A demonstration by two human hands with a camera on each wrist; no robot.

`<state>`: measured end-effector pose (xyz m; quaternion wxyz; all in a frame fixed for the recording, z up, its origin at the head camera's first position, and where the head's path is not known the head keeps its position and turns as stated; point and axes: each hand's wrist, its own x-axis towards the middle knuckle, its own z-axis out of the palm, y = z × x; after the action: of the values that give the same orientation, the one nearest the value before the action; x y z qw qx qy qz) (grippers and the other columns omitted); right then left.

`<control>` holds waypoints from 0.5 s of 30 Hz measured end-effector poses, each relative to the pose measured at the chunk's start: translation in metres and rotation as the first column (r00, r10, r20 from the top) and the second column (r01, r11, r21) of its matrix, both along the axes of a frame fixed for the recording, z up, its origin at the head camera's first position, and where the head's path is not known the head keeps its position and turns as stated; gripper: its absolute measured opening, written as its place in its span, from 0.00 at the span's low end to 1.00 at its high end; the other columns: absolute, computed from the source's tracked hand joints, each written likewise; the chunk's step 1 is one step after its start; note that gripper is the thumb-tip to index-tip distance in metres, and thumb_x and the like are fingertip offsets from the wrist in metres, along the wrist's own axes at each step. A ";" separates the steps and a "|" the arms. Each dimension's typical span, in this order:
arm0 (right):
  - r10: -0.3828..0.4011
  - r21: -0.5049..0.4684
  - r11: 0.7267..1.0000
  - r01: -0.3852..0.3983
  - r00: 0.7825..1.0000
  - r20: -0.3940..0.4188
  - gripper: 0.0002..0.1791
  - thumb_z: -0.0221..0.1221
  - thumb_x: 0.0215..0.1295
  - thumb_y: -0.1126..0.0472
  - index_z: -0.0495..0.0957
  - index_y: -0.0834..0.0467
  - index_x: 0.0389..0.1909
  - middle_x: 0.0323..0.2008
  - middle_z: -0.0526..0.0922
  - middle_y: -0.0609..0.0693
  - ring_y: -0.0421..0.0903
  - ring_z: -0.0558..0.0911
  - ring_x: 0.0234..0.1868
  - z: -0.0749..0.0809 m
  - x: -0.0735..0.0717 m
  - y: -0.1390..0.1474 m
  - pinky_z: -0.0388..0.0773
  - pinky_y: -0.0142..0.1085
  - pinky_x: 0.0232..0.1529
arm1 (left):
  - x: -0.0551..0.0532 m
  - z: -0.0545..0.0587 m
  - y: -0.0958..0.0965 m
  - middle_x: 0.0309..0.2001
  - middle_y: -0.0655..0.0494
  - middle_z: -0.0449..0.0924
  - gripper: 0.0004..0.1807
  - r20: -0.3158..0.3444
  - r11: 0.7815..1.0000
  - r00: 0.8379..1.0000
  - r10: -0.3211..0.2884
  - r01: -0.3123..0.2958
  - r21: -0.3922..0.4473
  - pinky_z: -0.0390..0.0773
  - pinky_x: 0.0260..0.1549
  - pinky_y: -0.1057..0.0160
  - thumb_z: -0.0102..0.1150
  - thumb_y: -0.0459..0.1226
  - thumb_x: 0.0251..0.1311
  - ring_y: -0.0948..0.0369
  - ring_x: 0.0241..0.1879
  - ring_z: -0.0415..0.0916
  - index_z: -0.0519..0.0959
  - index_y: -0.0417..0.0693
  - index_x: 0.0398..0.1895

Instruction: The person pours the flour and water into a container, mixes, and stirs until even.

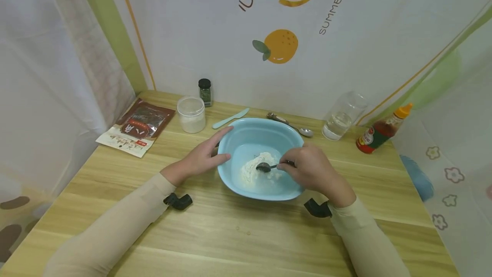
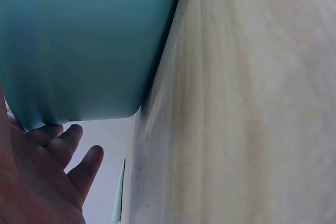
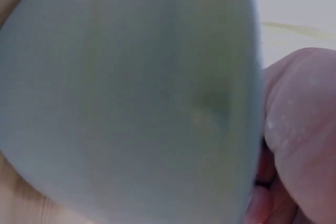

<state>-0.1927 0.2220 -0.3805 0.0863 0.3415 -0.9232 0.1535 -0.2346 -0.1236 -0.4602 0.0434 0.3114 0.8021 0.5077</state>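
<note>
A light blue basin (image 1: 262,124) stands on the table, with a patch of white powder (image 1: 251,170) and a wet-looking bottom inside. My left hand (image 1: 201,156) rests against its left side, thumb and forefinger spread over the rim; in the left wrist view the other fingers (image 2: 63,142) lie along the outer wall. Over the basin's right part, my right hand (image 1: 309,168) pinches the handle of a small dark spoon (image 1: 264,167), whose bowl sits in the powder. In the right wrist view the basin wall hides most of that hand and the spoon.
Behind the basin lie a pale blue spreader (image 1: 230,118) and a metal spoon (image 1: 305,132). A jar of white powder (image 1: 192,116), a dark-capped spice jar (image 1: 205,93) and a brown packet (image 1: 140,125) stand left. A glass of water (image 1: 338,125) and a sauce bottle (image 1: 380,134) are right.
</note>
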 end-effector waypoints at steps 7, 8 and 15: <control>0.130 -0.035 0.991 -0.129 0.991 0.024 0.04 0.80 0.64 0.60 0.94 0.50 0.33 0.31 0.92 0.38 0.31 0.82 0.29 0.002 0.007 -0.005 0.77 0.41 0.40 | -0.001 -0.001 -0.001 0.84 0.36 0.62 0.47 -0.017 1.000 1.000 -0.001 0.001 -0.002 0.86 0.63 0.41 0.62 0.41 0.77 0.36 0.73 0.76 0.51 0.49 0.92; 0.146 -0.042 0.989 -0.144 0.989 0.035 0.04 0.80 0.64 0.61 0.94 0.50 0.33 0.31 0.92 0.37 0.30 0.81 0.28 0.002 0.006 -0.006 0.76 0.40 0.39 | -0.001 -0.001 -0.001 0.84 0.35 0.62 0.47 -0.015 1.000 1.000 -0.002 0.002 0.000 0.86 0.63 0.42 0.62 0.41 0.77 0.36 0.73 0.76 0.51 0.49 0.92; -0.009 -0.023 1.000 0.011 0.998 0.056 0.03 0.78 0.68 0.59 0.94 0.52 0.34 0.30 0.92 0.41 0.36 0.83 0.28 -0.004 -0.001 -0.003 0.81 0.36 0.28 | -0.001 -0.001 0.000 0.85 0.36 0.61 0.47 -0.005 1.000 1.000 -0.009 0.009 0.006 0.87 0.61 0.43 0.62 0.41 0.77 0.36 0.73 0.75 0.51 0.49 0.92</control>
<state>-0.1941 0.2189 -0.3844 0.0651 0.3314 -0.9251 0.1734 -0.2357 -0.1240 -0.4611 0.0426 0.3165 0.7992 0.5092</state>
